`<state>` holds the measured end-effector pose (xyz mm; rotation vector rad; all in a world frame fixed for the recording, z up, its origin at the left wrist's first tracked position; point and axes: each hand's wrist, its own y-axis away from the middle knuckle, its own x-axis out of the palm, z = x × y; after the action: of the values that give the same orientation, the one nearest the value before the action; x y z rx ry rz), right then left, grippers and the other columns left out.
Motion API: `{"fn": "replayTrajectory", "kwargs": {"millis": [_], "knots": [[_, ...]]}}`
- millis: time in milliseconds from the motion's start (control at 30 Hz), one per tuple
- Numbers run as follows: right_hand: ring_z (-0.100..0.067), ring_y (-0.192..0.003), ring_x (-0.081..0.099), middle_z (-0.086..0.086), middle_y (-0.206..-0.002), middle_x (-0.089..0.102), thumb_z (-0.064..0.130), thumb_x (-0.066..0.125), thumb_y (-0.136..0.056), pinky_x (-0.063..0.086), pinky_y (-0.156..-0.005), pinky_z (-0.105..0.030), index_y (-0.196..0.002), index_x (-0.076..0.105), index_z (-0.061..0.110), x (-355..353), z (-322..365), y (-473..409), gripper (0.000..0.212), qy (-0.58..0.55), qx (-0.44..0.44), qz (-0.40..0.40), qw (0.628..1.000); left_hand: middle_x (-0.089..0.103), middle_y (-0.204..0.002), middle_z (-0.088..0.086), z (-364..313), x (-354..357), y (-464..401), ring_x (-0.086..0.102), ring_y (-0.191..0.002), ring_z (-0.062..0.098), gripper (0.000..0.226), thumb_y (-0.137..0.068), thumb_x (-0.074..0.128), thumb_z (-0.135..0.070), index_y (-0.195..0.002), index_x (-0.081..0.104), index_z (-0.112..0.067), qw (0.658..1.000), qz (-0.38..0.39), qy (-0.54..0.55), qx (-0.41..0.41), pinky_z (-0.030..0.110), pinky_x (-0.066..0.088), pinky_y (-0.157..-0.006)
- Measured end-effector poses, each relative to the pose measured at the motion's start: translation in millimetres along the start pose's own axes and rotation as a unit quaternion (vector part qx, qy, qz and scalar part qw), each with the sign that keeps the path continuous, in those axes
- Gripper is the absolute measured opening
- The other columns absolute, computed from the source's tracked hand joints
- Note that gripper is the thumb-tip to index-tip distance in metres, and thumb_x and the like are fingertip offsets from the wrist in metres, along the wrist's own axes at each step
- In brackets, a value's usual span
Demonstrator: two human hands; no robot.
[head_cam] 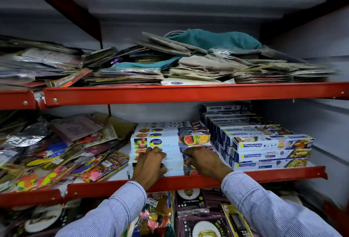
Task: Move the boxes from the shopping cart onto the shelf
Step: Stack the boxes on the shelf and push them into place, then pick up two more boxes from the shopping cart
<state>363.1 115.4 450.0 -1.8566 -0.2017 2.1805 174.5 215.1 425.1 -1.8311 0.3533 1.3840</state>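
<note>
A stack of long white Healthy Wrapp boxes (170,141) with fruit pictures lies on the middle red shelf (283,175). My left hand (150,167) presses with curled fingers against the front faces of the lower boxes at their left end. My right hand (204,161) rests on the same lower boxes toward their right end, fingers bent over the front faces. Both hands touch the stack; neither lifts a box. The shopping cart is out of view.
Blue and white Freshwrapp boxes (272,148) are stacked tight on the right of the stack. Loose party packets (62,151) crowd the shelf's left side. Cloth bags and flat packets (198,59) fill the upper shelf. Foil balloon packs (190,201) hang below.
</note>
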Motion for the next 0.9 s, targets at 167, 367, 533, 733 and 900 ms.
{"fn": "replayTrajectory", "kwargs": {"millis": [167,367,533,733,900], "knots": [[-0.032,-0.122,0.051,-0.012,-0.139,0.054,0.033,0.052,-0.092,0.048,-0.095,-0.042,-0.138,0.043,0.015,14.0,13.0,21.8,0.05,0.06,-0.021,-0.036,0.997,0.046,-0.147,0.005,-10.7,-7.7,37.5,0.039,-0.133,0.029,0.062,-0.081,0.064,-0.037,-0.14,0.048,-0.023,0.998,-0.054,-0.019,0.041,0.05,0.038,-0.106],[-0.036,-0.141,0.029,-0.007,-0.154,0.038,0.042,0.051,-0.091,0.035,-0.112,-0.049,-0.146,0.036,0.02,60.0,38.6,98.1,0.061,0.031,-0.002,-0.056,0.998,0.047,-0.146,0.006,-18.1,20.0,134.4,0.044,-0.129,0.03,0.067,-0.077,0.062,-0.045,-0.139,0.048,-0.023,0.997,-0.043,0.021,0.06,0.05,0.041,-0.103],[-0.033,-0.133,0.041,-0.006,-0.146,0.049,0.041,0.052,-0.086,0.043,-0.104,-0.049,-0.138,0.047,0.018,129.5,52.2,170.6,0.058,-0.011,0.024,-0.018,0.999,0.048,-0.144,0.007,-11.5,72.7,227.4,0.044,-0.129,0.03,0.068,-0.076,0.059,-0.047,-0.137,0.049,-0.021,0.997,0.057,0.056,0.017,0.047,0.041,-0.102],[-0.042,-0.11,0.061,-0.016,-0.12,0.066,0.033,0.062,-0.072,0.054,-0.086,-0.052,-0.123,0.058,0.013,254.1,44.5,260.0,0.055,-0.075,0.078,0.116,0.987,0.061,-0.134,0.007,-5.1,142.2,332.9,0.058,-0.12,0.031,0.057,-0.073,0.055,-0.046,-0.125,0.063,-0.022,0.979,0.195,0.046,-0.03,0.044,0.028,-0.098],[-0.036,-0.126,0.05,-0.013,-0.136,0.056,0.033,0.055,-0.089,0.046,-0.099,-0.045,-0.141,0.045,0.015,371.4,44.9,321.2,0.056,-0.087,0.101,0.343,0.93,0.057,-0.136,0.007,-0.4,216.8,412.1,0.054,-0.123,0.032,0.048,-0.079,0.06,-0.04,-0.124,0.061,-0.023,0.939,0.315,0.101,-0.091,0.051,0.047,-0.098]]}}
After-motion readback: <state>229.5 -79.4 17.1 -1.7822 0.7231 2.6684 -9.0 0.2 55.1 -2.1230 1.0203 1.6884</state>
